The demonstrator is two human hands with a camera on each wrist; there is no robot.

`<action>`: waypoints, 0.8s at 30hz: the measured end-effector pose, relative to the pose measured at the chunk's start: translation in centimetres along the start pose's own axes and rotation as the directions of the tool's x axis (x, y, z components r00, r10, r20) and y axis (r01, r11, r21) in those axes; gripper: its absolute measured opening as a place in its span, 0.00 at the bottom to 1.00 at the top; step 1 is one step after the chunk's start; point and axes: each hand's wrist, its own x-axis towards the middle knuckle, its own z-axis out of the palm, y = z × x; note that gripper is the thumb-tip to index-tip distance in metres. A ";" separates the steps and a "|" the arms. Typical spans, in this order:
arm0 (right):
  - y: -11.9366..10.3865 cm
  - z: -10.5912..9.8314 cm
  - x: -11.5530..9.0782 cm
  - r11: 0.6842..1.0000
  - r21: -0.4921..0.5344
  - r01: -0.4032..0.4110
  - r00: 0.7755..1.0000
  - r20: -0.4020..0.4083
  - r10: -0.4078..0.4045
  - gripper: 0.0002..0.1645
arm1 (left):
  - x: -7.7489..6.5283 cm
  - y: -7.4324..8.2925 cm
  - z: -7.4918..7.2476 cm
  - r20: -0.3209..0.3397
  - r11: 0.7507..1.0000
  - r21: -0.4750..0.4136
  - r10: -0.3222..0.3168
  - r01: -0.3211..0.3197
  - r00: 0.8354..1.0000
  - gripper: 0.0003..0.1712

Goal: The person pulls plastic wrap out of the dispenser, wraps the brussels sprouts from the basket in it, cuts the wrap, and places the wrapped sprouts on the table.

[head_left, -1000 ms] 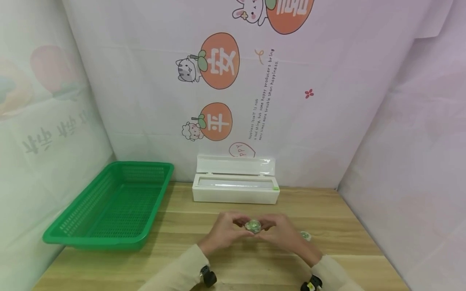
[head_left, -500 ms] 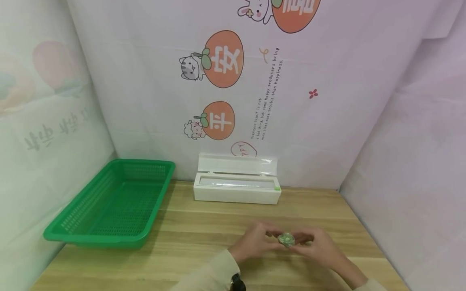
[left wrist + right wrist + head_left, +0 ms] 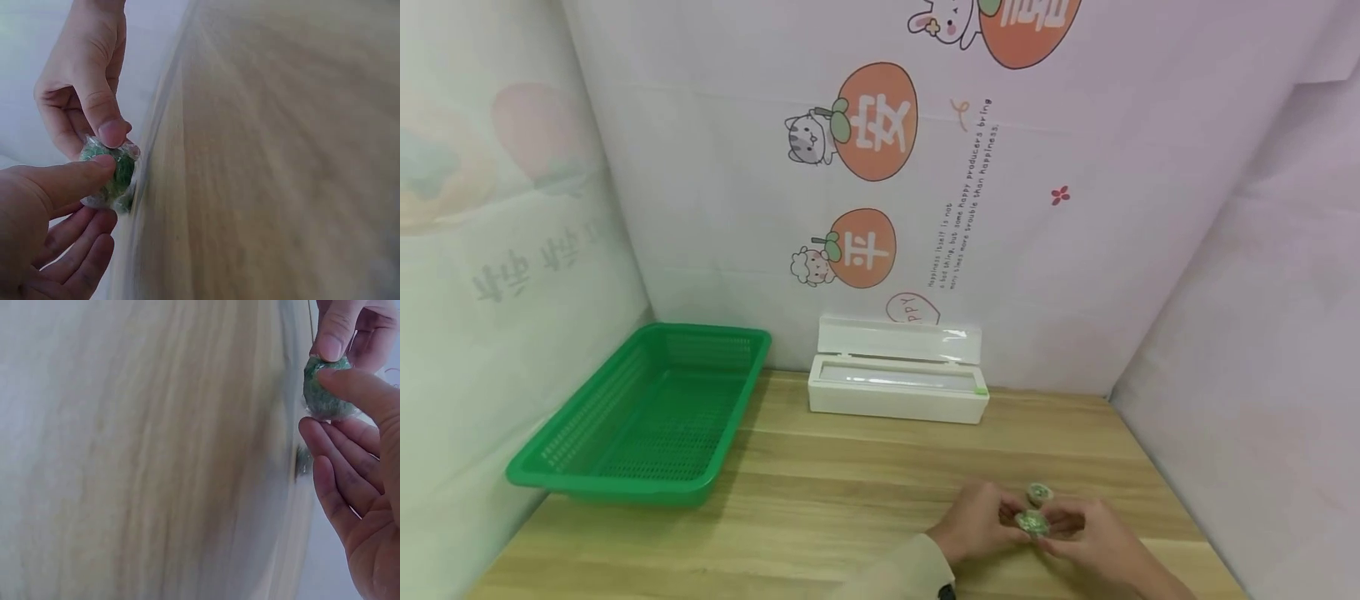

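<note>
Low at the right of the head view, both hands meet over the table around a small green piece wrapped in clear film point(image 3: 1032, 523). My left hand point(image 3: 979, 523) pinches it from the left, and my right hand point(image 3: 1096, 540) pinches it from the right. In the left wrist view, crinkled film covers the wrapped piece point(image 3: 111, 175), with both thumbs on it. The right wrist view shows its rounded green side point(image 3: 326, 390) between thumbs and fingers. Just beyond the hands, a second small green-and-white piece point(image 3: 1039, 493) sits on the table.
A white cling film dispenser point(image 3: 898, 404) with its clear lid raised stands at the back of the wooden table point(image 3: 835, 475). To the left is a green perforated basket point(image 3: 715, 454). Printed cloth walls point(image 3: 730, 192) enclose the table at the back and both sides.
Both hands have moved right and nearer the front with the wrapped piece still pinched between them. The second piece, hidden half a second ago, now shows beyond the fingers.
</note>
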 end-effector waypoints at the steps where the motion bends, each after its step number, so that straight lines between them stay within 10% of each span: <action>1: 0.2 0.0 -0.1 1.000 0.000 -0.004 1.000 0.002 0.004 0.18 | 0.2 0.1 0.2 0.002 1.000 0.018 -0.003 0.003 1.000 0.13; 9: 0.9 -0.1 -0.3 0.999 -0.046 0.004 1.000 -0.023 -0.005 0.18 | 1.6 1.2 0.5 0.033 0.991 0.031 -0.133 0.132 0.991 0.11; 15: 0.7 -0.5 0.1 0.997 -0.078 0.008 1.000 0.012 -0.007 0.19 | 2.1 0.4 -0.2 0.086 0.993 0.085 -0.086 0.079 0.993 0.10; 24: -2.9 -3.0 1.0 0.956 -0.289 0.053 0.998 0.001 -0.055 0.24 | 0.2 -1.6 -7.8 0.138 0.932 0.357 -0.114 0.058 0.984 0.26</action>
